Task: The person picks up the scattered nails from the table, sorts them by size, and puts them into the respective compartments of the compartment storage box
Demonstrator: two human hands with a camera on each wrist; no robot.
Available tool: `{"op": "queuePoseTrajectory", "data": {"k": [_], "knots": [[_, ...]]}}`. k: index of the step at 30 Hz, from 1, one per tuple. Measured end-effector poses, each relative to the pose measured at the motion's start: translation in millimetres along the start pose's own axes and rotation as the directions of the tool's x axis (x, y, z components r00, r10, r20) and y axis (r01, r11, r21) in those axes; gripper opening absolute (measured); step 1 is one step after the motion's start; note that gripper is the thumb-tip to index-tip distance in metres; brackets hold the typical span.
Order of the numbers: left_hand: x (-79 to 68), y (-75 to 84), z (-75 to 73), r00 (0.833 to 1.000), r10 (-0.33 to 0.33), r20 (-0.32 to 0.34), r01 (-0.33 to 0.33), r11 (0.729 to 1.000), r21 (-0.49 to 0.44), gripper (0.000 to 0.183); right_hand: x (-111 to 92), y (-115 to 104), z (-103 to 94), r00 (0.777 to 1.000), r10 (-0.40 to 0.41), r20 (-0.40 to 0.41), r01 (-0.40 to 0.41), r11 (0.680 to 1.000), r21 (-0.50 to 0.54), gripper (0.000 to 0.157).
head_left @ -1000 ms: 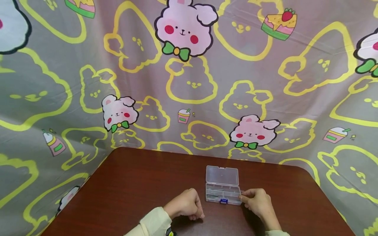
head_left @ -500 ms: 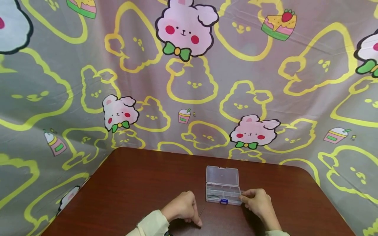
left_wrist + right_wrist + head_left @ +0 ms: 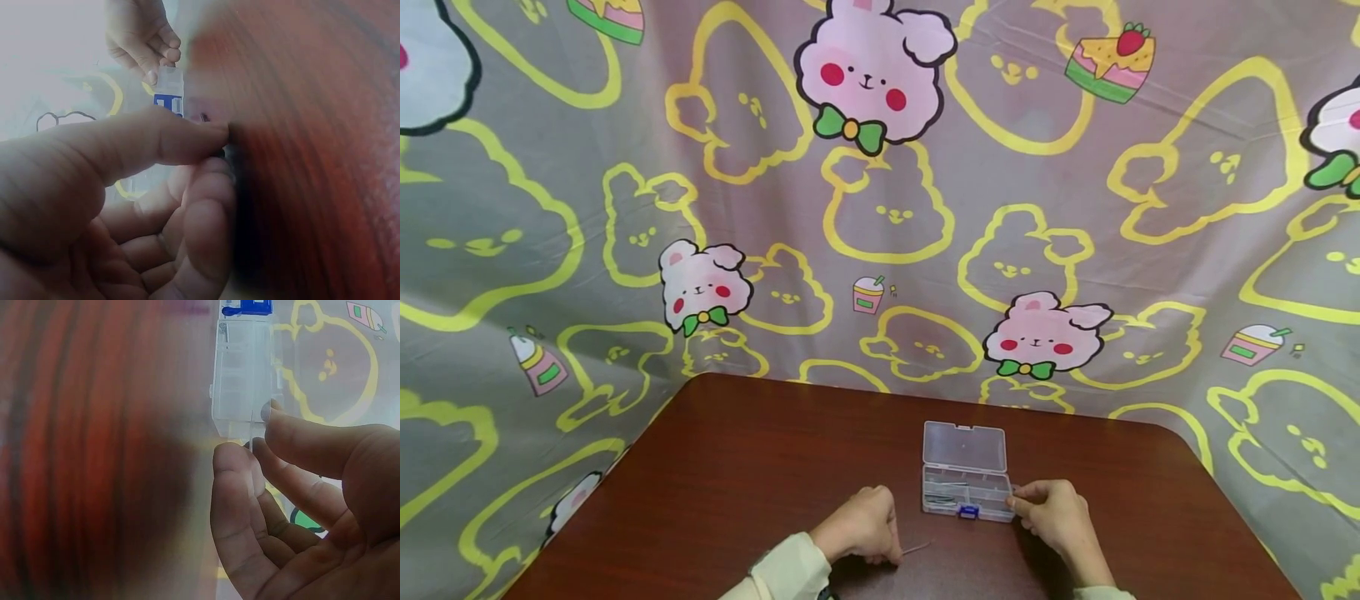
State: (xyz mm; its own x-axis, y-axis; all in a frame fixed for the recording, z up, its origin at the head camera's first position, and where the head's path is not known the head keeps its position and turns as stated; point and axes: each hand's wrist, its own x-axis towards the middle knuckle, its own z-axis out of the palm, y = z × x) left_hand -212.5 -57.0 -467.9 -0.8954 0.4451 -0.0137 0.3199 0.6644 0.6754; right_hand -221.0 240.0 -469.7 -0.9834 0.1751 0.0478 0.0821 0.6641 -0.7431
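Observation:
A clear plastic compartment box (image 3: 985,498) lies on the table with its lid (image 3: 964,446) folded back and a blue latch (image 3: 968,512) at the front. Several thin metal pieces (image 3: 942,502) lie in its left compartments. My right hand (image 3: 1057,515) pinches the box's right end between thumb and fingers; in the right wrist view the thumb (image 3: 306,440) is at the rim. Left of the box and closer to me, my left hand (image 3: 867,523) pinches one end of a thin metal pin (image 3: 917,547), which points right, low over the table. The pin's held end is hidden by the fingertips.
The dark red-brown wooden table (image 3: 760,467) reaches back to a hanging cloth (image 3: 895,333) printed with cartoon rabbits, which encloses its far side and both sides.
My left hand has drawn slightly toward me and left. The pin now shows beyond the fingertips and has swung from slanting away to pointing right. The box and right hand have stayed put.

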Motion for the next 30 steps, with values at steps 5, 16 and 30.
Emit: {"op": "queuePoseTrajectory", "data": {"k": [5, 16, 30], "knots": [[-0.1, -0.4, -0.7, 1.000, 0.001, 0.002, -0.001, 1.000, -0.010, 0.028, -0.2, 0.0, -0.4, 1.000, 0.001, 0.004, -0.001, 1.000, -0.006, 0.010], [8.9, 7.4, -10.9, 1.000, 0.007, 0.027, -0.002, 0.980, -0.201, 0.026, 0.7, 0.2, -0.4, 1.000, -0.002, 0.009, 0.002, 1.000, -0.011, 0.010], [31.4, 16.6, -22.4, 0.997, -0.001, 0.082, 0.031, 0.931, -0.364, 0.017, 0.4, 0.5, 0.1, 1.000, -0.004, 0.008, 0.004, 1.000, -0.004, 0.008]]}}
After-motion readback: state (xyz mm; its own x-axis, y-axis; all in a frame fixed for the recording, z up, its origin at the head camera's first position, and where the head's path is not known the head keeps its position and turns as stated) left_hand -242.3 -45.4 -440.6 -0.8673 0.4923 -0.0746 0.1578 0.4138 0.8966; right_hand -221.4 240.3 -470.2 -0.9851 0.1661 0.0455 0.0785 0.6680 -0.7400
